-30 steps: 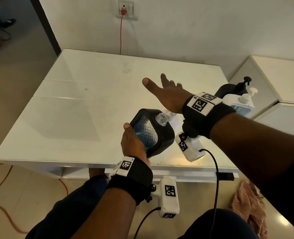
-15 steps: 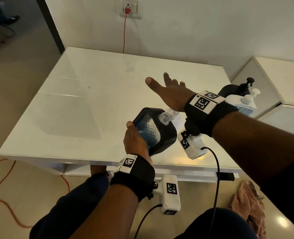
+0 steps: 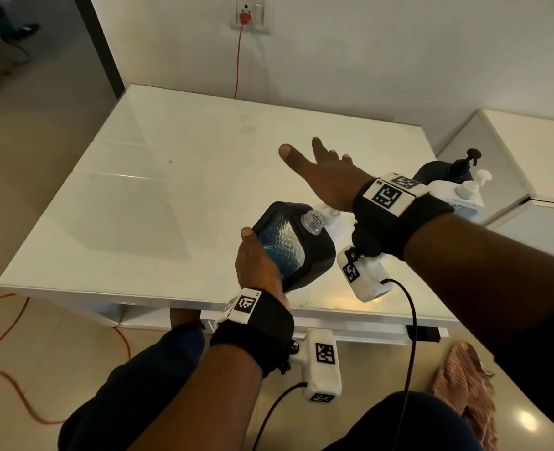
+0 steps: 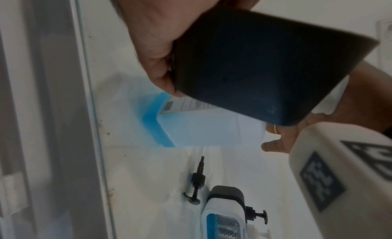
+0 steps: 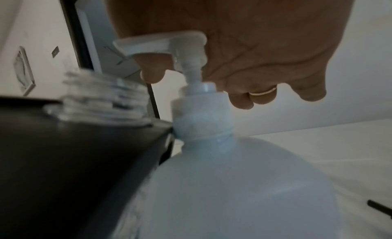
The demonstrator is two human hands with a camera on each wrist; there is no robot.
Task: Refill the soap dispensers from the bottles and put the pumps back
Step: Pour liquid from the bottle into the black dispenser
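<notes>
The left hand is gripping the open-necked black dispenser at frame centre, tilted beside the refill bottle on the tabletop; the right hand, fingers spread flat, is pressing its white pump, barely lower than a second ago. Soap is likely being pumped across, so refilling is only starting.

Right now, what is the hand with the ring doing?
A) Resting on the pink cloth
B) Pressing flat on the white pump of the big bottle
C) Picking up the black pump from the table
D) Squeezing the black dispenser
B: the right hand lies with straight fingers on the white pump of the refill bottle, while the left hand holds the open black dispenser beside it.
</notes>
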